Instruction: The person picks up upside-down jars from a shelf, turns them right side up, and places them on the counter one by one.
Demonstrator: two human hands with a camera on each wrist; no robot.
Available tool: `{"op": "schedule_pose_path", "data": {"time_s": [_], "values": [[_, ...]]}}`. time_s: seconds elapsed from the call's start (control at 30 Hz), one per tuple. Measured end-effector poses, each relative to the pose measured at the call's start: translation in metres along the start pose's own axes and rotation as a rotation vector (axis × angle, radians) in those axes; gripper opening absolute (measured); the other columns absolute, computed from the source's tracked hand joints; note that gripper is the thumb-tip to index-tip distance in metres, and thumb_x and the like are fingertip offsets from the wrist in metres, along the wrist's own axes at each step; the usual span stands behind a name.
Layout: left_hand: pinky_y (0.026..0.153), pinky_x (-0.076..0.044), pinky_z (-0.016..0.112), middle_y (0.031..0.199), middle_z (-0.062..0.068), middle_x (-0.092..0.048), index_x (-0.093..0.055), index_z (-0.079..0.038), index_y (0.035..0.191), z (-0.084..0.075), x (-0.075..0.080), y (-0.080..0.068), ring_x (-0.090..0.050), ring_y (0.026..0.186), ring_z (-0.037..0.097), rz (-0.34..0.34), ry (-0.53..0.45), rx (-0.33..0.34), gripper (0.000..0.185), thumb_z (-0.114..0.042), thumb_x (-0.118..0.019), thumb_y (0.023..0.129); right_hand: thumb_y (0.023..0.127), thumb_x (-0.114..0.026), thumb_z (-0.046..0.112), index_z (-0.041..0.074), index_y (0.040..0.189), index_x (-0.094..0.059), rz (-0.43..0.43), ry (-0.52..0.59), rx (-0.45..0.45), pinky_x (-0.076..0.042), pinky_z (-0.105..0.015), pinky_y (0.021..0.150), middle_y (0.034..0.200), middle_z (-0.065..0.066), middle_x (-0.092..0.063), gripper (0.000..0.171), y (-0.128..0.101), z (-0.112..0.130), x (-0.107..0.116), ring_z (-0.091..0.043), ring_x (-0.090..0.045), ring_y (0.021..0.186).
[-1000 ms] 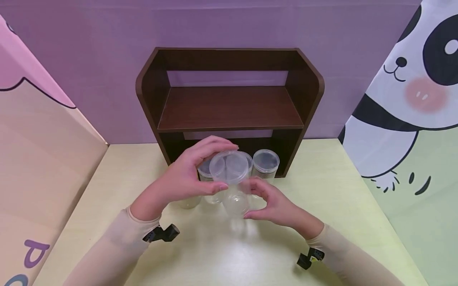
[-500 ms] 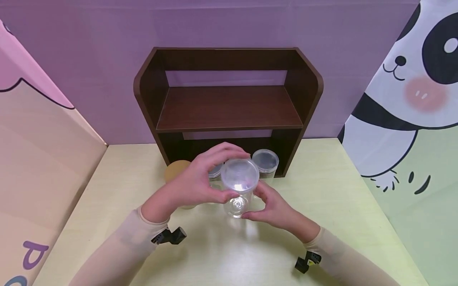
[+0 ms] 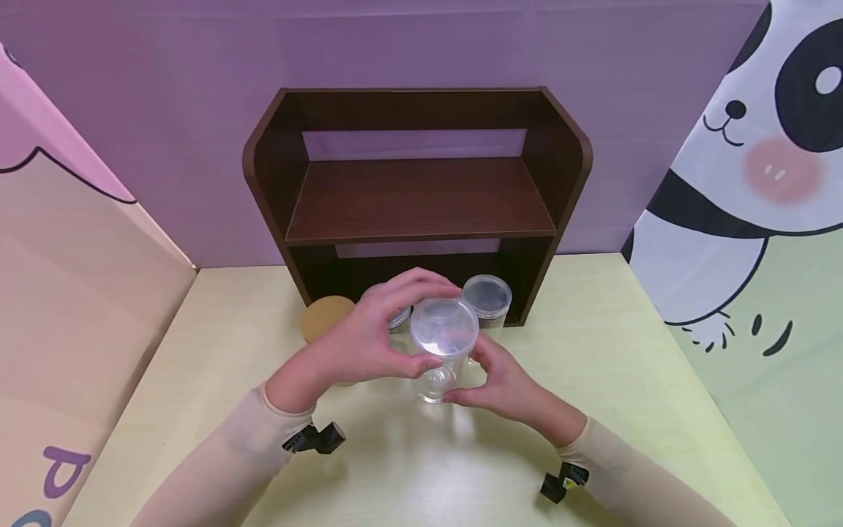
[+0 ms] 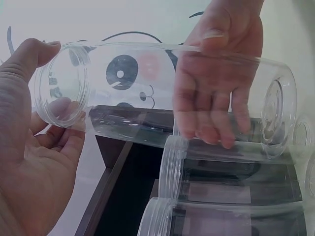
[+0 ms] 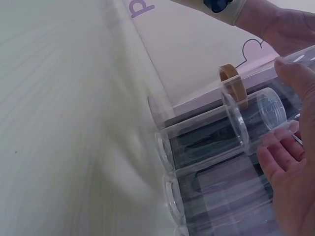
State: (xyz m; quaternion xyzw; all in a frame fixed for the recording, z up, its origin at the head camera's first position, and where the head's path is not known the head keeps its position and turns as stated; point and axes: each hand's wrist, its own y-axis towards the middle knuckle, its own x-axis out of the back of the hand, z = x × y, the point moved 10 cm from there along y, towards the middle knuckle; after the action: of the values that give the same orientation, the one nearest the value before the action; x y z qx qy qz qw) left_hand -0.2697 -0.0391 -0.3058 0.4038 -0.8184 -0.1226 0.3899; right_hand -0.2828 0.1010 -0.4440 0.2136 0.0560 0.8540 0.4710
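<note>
Both hands hold a clear plastic jar (image 3: 436,382) with a clear lid (image 3: 444,327), upright just in front of the shelf. My left hand (image 3: 372,329) grips it around the lid end, thumb on the near side and fingers on the far side. Lower down, my right hand (image 3: 510,384) holds the body, thumb in front and fingers behind. Through the clear wall in the left wrist view, the right hand's fingers (image 4: 211,115) show. The right wrist view has the held jar's base raised above those of its neighbours.
A dark brown two-tier shelf (image 3: 421,197) stands against the purple backdrop. Before it are a tan-lidded jar (image 3: 325,315) at left, a clear jar (image 3: 399,319) partly behind my left hand, and another clear jar (image 3: 489,296) at right. The pale tabletop (image 3: 395,468) extends toward me.
My left hand and the held jar's top have moved right and lower. The tan-lidded jar at left has come into sight from behind the hand. The right hand has barely shifted.
</note>
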Motion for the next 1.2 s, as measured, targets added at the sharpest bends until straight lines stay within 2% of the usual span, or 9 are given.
{"op": "schedule_pose_path", "data": {"time_s": [0.37, 0.83, 1.0, 1.2], "values": [[0.107, -0.055, 0.046, 0.148, -0.006, -0.062, -0.068, -0.017, 0.148, 0.009, -0.005, -0.003, -0.059, 0.136, 0.018, 0.012, -0.016, 0.035, 0.072, -0.014, -0.097, 0.082, 0.083, -0.095, 0.006, 0.008, 0.156, -0.053, -0.027, -0.006, 0.005, -0.044, -0.066, 0.12, 0.148, -0.008, -0.064, 0.083, -0.001, 0.007, 0.004, -0.027, -0.057, 0.141], [0.11, -0.052, 0.047, 0.15, -0.008, -0.06, -0.065, -0.018, 0.151, 0.014, -0.007, -0.003, -0.055, 0.14, 0.017, 0.022, -0.033, 0.049, 0.073, -0.011, -0.097, 0.085, 0.085, -0.093, 0.004, 0.009, 0.154, -0.055, -0.027, -0.016, 0.02, -0.046, -0.064, 0.118, 0.147, -0.007, -0.064, 0.079, 0.0, 0.008, 0.005, -0.026, -0.058, 0.139], [0.114, -0.051, 0.047, 0.149, -0.006, -0.059, -0.063, -0.015, 0.153, 0.016, -0.002, -0.005, -0.056, 0.137, 0.018, 0.008, -0.027, 0.04, 0.077, -0.01, -0.098, 0.084, 0.084, -0.093, 0.003, 0.007, 0.153, -0.055, -0.035, -0.02, 0.011, -0.047, -0.063, 0.118, 0.145, -0.007, -0.066, 0.079, -0.001, 0.007, 0.007, -0.025, -0.06, 0.137], [0.119, -0.051, 0.043, 0.145, 0.005, -0.062, -0.064, -0.007, 0.149, 0.019, 0.014, -0.012, -0.058, 0.135, 0.031, -0.043, -0.029, 0.021, 0.074, -0.002, -0.097, 0.083, 0.083, -0.094, 0.001, 0.007, 0.15, -0.058, -0.048, -0.055, 0.025, -0.051, -0.055, 0.117, 0.142, -0.006, -0.067, 0.076, -0.005, 0.007, 0.013, -0.023, -0.061, 0.136]]}}
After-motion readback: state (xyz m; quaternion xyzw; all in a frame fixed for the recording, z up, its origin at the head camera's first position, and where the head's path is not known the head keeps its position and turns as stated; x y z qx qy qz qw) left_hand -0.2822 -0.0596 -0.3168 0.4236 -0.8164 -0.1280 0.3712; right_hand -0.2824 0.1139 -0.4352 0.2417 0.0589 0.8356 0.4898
